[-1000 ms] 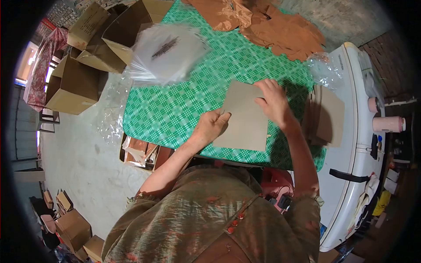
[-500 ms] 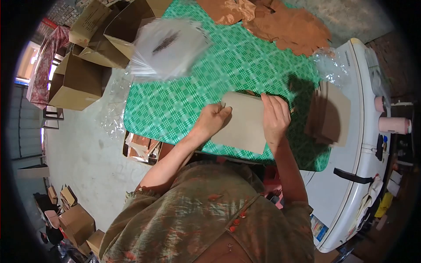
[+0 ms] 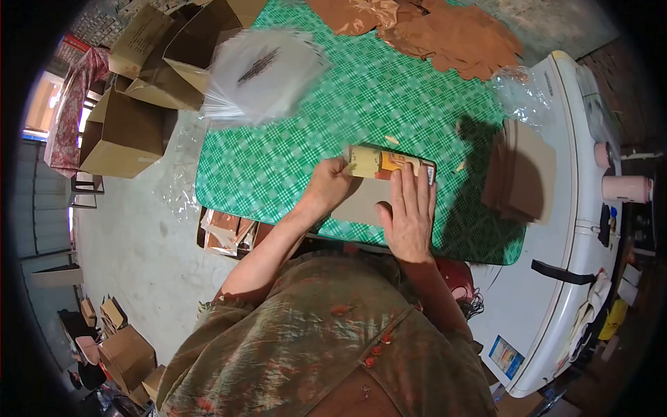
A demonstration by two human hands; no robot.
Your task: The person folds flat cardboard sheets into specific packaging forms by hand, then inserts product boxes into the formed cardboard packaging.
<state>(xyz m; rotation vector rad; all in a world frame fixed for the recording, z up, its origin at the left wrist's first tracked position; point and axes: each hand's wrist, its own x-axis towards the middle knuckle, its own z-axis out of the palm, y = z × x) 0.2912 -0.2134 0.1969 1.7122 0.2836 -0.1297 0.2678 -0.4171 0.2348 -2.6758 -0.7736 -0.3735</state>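
A piece of cardboard [image 3: 369, 201] lies at the near edge of the table, plain greyish-beige on its upper face. Its far part is folded over toward me and shows a printed strip [image 3: 364, 162] in yellow and orange. My left hand [image 3: 328, 185] is closed on the left edge of the cardboard, thumb on top. Flat across the right part sits my right hand [image 3: 411, 226], its fingers stretched onto the printed strip. Small yellowish scraps [image 3: 392, 140] lie just beyond the fold.
A green checked cloth [image 3: 278, 160] covers the table. Clear plastic bags [image 3: 278, 73] are piled at the far left, brown sheets [image 3: 451, 35] at the far end. Several beige cardboard pieces [image 3: 524, 160] stand stacked at the right, beside a white appliance [image 3: 549, 278]. Open cartons [image 3: 132, 135] stand left.
The far part of the cardboard has been folded toward me, bringing its printed side into view. My right hand has moved from the far right corner onto it and flattened.
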